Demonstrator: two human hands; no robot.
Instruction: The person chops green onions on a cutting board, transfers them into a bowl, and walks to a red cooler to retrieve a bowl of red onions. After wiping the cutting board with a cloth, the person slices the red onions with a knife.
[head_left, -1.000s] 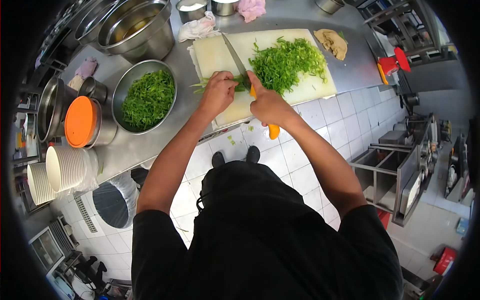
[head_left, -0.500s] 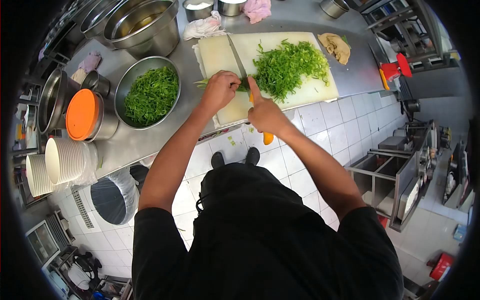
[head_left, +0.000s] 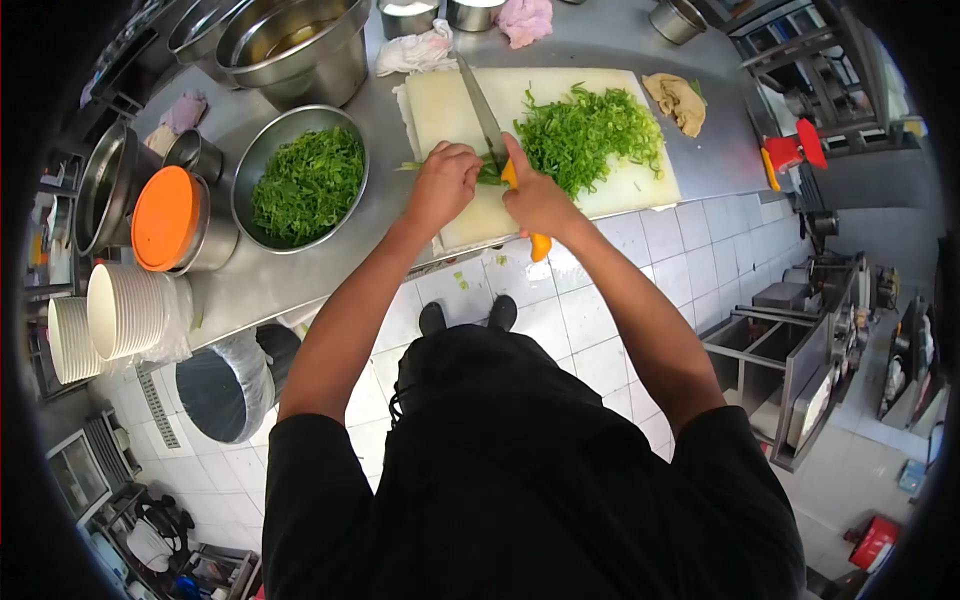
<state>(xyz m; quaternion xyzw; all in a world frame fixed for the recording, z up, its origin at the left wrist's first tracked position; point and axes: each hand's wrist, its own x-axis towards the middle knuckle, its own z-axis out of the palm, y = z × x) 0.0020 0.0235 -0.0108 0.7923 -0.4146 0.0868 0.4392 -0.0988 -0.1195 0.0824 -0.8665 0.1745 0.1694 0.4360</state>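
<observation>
My right hand (head_left: 540,202) is closed round the orange handle of a knife (head_left: 483,108), its index finger stretched toward the blade. The blade points away from me over a white cutting board (head_left: 440,95). Just left of the blade, my left hand (head_left: 446,184) is closed on a bunch of long green leaves (head_left: 489,172), whose ends stick out on both sides of the fingers. A pile of chopped greens (head_left: 588,138) lies on the board, right of the knife. More cut greens (head_left: 308,187) fill a steel bowl (head_left: 240,183) left of the board.
Stacked paper bowls (head_left: 128,312) and a container with an orange lid (head_left: 165,219) stand at the left. A large steel pot (head_left: 340,65) is behind the bowl. Cloths lie behind the board, and a tan cloth (head_left: 677,102) lies at its right.
The knife and my right hand have shifted slightly up and right relative to the board. Both hands keep their hold, and the whole view has shifted a little.
</observation>
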